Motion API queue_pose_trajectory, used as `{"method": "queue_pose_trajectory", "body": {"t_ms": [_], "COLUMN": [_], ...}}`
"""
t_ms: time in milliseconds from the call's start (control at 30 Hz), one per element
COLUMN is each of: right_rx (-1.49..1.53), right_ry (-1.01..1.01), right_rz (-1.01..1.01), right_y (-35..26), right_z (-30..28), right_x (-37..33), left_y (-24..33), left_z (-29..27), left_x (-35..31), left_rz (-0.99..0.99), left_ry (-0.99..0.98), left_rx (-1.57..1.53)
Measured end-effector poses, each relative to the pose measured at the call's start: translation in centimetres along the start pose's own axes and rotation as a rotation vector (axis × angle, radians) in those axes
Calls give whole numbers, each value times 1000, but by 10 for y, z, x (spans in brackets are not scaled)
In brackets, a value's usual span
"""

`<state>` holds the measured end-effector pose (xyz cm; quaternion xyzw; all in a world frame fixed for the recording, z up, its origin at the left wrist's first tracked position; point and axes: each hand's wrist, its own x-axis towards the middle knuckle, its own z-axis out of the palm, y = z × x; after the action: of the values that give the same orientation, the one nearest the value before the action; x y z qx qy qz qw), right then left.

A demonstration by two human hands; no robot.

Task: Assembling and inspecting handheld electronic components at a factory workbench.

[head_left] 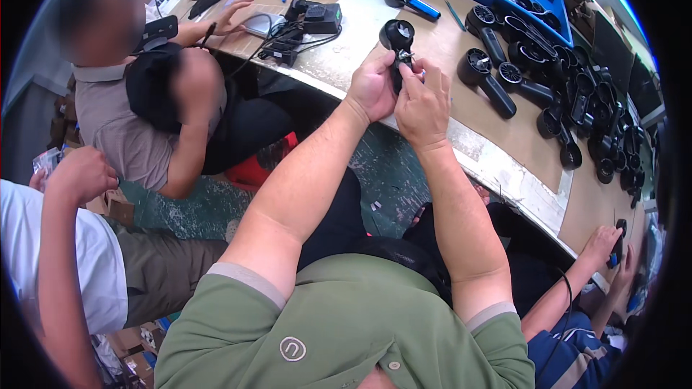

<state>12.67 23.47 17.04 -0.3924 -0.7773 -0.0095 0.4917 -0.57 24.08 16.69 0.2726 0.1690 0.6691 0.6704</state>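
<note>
Left hand (373,92), bare, is closed around a black plastic handheld piece with a round, cup-like head (396,32), which sits just over the near side of a long brown-topped worktable with a worn white edge (497,157). The bare right hand (424,104) has its fingers bunched against the piece just below its head; whether they grip it or only touch it cannot be told.

To the left sits a person in a greyish-brown collared shirt (130,133), one hand resting at the table. A shallow blue plastic tray (559,1) stands at the far side, with round black parts inside. Along the right spreads a dense heap of glossy black round-headed parts (584,101), several lying separately nearer the hands. Left of the held piece is a boxy black device (321,17), beside tangled black cables (281,47). Beyond it lies a round-headed black piece with a blue-marked handle (422,7), near a slim teal pen-like stick (455,16).
</note>
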Motion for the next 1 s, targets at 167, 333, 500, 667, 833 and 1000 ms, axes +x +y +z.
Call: {"method": "queue_pose_trajectory", "body": {"t_ms": [167, 333, 500, 667, 833, 1000], "right_rx": [-73, -82, -78, -110, -173, -170], "right_ry": [-36, -51, -58, -126, -207, -239], "right_rz": [-3, -22, -45, -92, -171, -158], "right_y": [1, 2, 2, 5, 4, 6], "right_z": [3, 7, 5, -2, -10, -8], "right_x": [-2, -2, -1, 3, 6, 2], "left_y": [2, 3, 0, -1, -1, -2], "left_z": [2, 5, 12, 11, 7, 9], "left_x": [-3, -3, -6, -4, -5, -6], "left_rz": [-9, -5, 29, 16, -41, -87], "left_ry": [11, 45, 67, 75, 77, 79], "left_rx": [-2, 1, 56, 85, 53, 47]}}
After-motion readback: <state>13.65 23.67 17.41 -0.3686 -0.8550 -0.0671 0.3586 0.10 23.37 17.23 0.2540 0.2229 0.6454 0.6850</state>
